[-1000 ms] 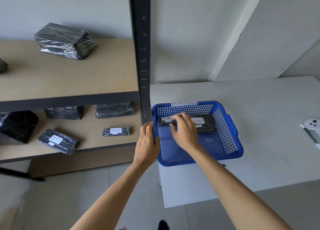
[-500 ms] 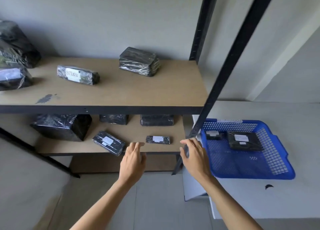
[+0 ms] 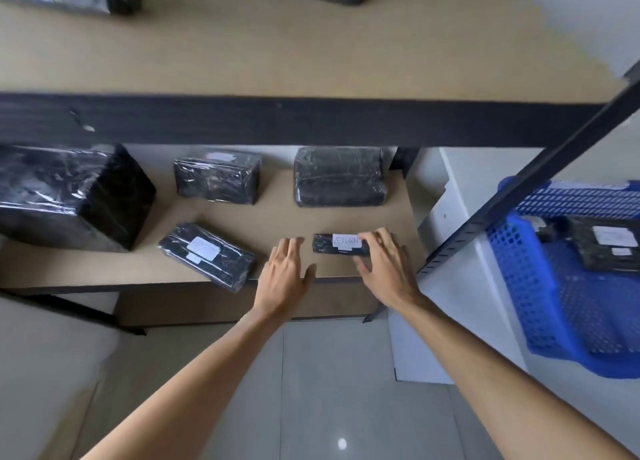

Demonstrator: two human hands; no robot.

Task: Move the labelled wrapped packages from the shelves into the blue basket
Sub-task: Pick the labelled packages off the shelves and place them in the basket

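Observation:
A small black wrapped package with a white RETURN label (image 3: pixel 335 244) lies near the front of the lower shelf (image 3: pixel 277 224). My right hand (image 3: pixel 386 267) reaches over its right end, fingers spread and touching it, thumb below; a firm grip is not visible. My left hand (image 3: pixel 285 276) hovers open just left of it, touching nothing. A second labelled package (image 3: pixel 207 254) lies at an angle further left. The blue basket (image 3: pixel 526 286) stands at the right on a white table and holds labelled packages (image 3: pixel 606 248).
Unlabelled black packages sit at the back of the lower shelf (image 3: pixel 217 177) (image 3: pixel 338 177), and a large black one at the left (image 3: pixel 69 196). The upper shelf's dark front beam (image 3: pixel 277 120) overhangs. A slanted black post (image 3: pixel 519 196) stands between shelf and basket.
Both hands have gone from the basket's edge to the lower shelf. My right hand now reaches the small RETURN package, and the view has dropped closer to the shelf.

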